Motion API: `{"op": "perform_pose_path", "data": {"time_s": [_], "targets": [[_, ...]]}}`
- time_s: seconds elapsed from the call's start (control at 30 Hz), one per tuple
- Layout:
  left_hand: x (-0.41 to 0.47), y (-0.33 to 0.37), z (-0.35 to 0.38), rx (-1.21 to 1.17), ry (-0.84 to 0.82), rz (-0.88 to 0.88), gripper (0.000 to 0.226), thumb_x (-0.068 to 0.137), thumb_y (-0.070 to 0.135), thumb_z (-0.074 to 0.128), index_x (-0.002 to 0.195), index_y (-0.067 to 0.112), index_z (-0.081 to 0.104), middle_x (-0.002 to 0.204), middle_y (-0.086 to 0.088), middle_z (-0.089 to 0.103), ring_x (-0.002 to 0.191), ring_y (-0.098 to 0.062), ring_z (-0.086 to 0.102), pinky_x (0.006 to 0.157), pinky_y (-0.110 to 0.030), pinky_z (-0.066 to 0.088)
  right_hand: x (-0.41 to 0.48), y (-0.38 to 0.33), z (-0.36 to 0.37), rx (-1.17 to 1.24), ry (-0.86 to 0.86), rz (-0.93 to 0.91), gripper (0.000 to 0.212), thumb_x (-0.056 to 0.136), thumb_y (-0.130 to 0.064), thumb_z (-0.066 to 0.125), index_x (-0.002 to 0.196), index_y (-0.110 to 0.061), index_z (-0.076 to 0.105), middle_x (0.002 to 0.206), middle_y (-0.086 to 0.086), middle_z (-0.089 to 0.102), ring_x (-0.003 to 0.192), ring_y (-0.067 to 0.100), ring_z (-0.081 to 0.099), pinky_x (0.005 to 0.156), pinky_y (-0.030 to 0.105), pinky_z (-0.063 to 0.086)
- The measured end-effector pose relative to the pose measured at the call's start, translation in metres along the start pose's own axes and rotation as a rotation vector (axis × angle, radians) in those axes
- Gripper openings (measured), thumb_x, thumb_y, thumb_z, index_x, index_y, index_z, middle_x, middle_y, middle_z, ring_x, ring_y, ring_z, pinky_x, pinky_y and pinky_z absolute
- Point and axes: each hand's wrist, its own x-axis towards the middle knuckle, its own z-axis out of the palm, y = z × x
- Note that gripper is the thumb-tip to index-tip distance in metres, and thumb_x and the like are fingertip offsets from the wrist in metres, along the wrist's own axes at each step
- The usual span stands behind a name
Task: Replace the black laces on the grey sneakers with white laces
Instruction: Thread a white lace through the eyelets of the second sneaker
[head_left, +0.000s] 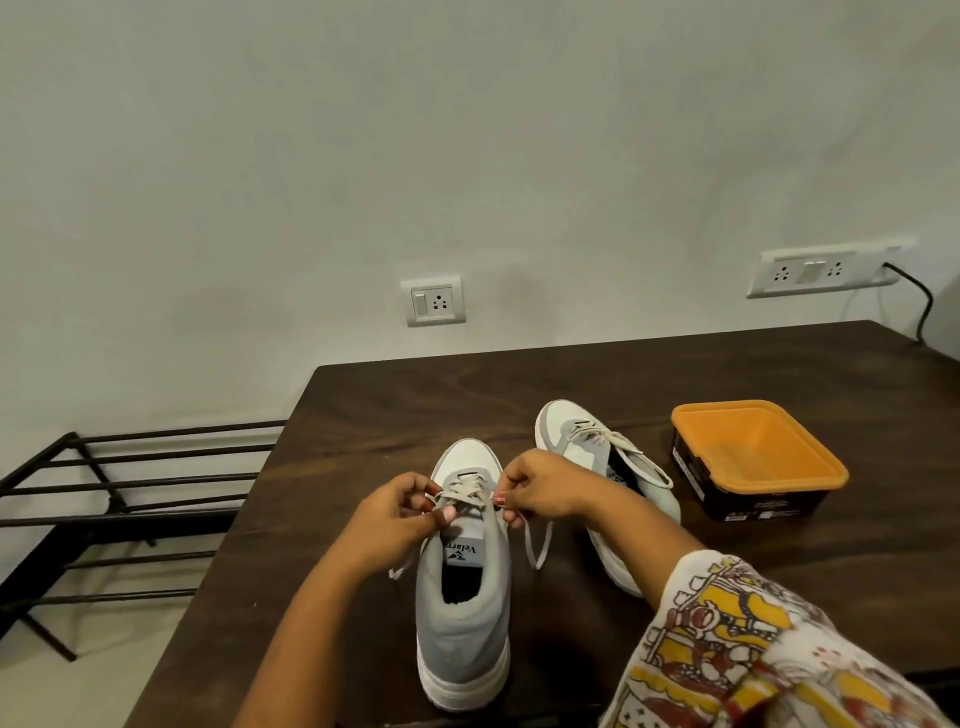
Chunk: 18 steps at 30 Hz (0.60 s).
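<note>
A dark wood-grain bench (363, 415) is set against a plain pale wall (467, 130), on which a single socket plate (435, 301) and a wider socket plate (826, 270) with a black cable (922, 306) are mounted. A black metal rack (104, 499) is seen on the floor to the left. The near grey sneaker (462, 623) stands heel toward the camera at the bench's middle; its white lace (465, 491) is pinched on either side by the left hand (395, 514) and the right hand (535, 491). The second sneaker (587, 457), white-laced, lies beside an orange-lidded tub (758, 457).
</note>
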Motion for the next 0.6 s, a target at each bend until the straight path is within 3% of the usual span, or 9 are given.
{"op": "perform_pose_path", "data": {"time_s": [0.13, 0.27, 0.37, 0.43, 0.6], "targets": [[-0.003, -0.003, -0.009, -0.171, -0.072, -0.022, 0.025, 0.085, 0.005, 0.066, 0.108, 0.010, 0.060, 0.064, 0.002, 0.062, 0.060, -0.012, 0.055, 0.062, -0.028, 0.047, 0.001, 0.007, -0.004, -0.021, 0.010, 0.027, 0.026, 0.099, -0.009, 0.044, 0.076, -0.013, 0.054, 0.071, -0.001, 0.059, 0.062, 0.011, 0.058, 0.064, 0.018, 0.047], [-0.004, -0.006, -0.010, -0.278, -0.085, -0.050, 0.027, 0.084, -0.003, 0.065, 0.109, 0.006, 0.060, 0.062, -0.003, 0.064, 0.067, -0.020, 0.058, 0.077, -0.041, 0.048, 0.004, 0.008, -0.004, 0.051, 0.052, 0.066, 0.029, 0.102, -0.006, 0.031, 0.078, -0.014, 0.045, 0.078, 0.001, 0.056, 0.062, 0.009, 0.055, 0.051, 0.012, 0.046], [-0.002, -0.006, -0.010, -0.272, -0.069, -0.058, 0.023, 0.086, -0.003, 0.062, 0.108, 0.004, 0.062, 0.070, -0.010, 0.064, 0.067, -0.019, 0.059, 0.069, -0.034, 0.051, 0.003, 0.012, -0.006, 0.052, 0.035, 0.086, 0.030, 0.101, -0.004, 0.030, 0.077, -0.014, 0.045, 0.081, 0.003, 0.056, 0.065, 0.012, 0.055, 0.052, 0.012, 0.045], [-0.002, -0.007, -0.012, -0.171, -0.019, -0.041, 0.018, 0.090, -0.002, 0.057, 0.104, 0.007, 0.065, 0.081, -0.015, 0.066, 0.070, -0.016, 0.063, 0.062, -0.021, 0.051, 0.001, 0.016, -0.010, -0.015, 0.028, 0.103, 0.031, 0.100, -0.002, 0.032, 0.075, -0.013, 0.048, 0.088, 0.008, 0.059, 0.072, 0.017, 0.058, 0.061, 0.016, 0.047], [-0.001, -0.002, -0.009, 0.246, 0.129, 0.097, 0.034, 0.093, -0.001, 0.049, 0.083, 0.025, 0.069, 0.082, 0.005, 0.066, 0.071, -0.007, 0.058, 0.061, -0.007, 0.043, -0.005, 0.018, -0.018, -0.150, 0.021, 0.131, 0.032, 0.100, -0.007, 0.038, 0.074, -0.017, 0.052, 0.098, 0.007, 0.059, 0.087, 0.019, 0.058, 0.071, 0.020, 0.046]]}}
